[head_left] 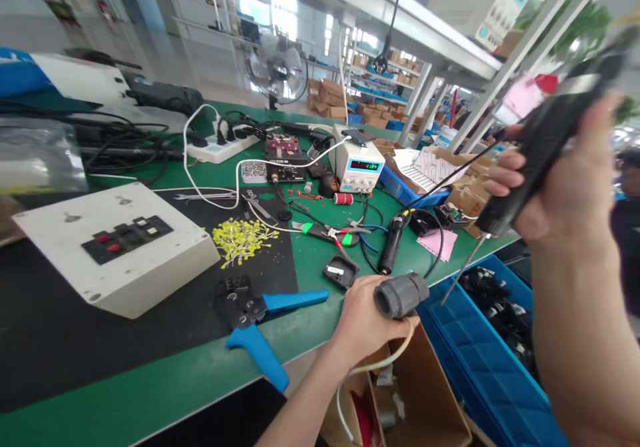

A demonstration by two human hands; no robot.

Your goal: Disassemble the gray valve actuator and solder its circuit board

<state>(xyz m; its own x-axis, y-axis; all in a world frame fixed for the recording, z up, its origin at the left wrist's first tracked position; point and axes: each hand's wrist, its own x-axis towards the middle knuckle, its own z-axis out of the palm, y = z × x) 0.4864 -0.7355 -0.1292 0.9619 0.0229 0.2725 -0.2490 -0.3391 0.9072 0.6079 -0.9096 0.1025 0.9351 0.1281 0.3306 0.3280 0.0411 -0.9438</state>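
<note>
Over the front edge of the bench, my left hand [363, 317] is closed around a dark grey cylindrical connector [400, 295], its round open end facing left. A pale cable [383, 365] loops down below that hand. Raised at the right, my right hand [560, 174] grips a black electric screwdriver [530, 154] whose long thin bit points down and left. The screwdriver's top end is blurred. A small black shell [340, 271] lies on the bench just beyond my left hand, and a blue-handled crimping tool [255, 310] rests to its left.
A grey switch box [135, 287] sits on the black mat at left, near a pile of yellow-tipped terminals [237, 239]. Behind stand a power supply [357, 167] and a second black screwdriver [393, 244]. A cardboard box [425, 387] and blue bins [500, 367] are below the bench edge.
</note>
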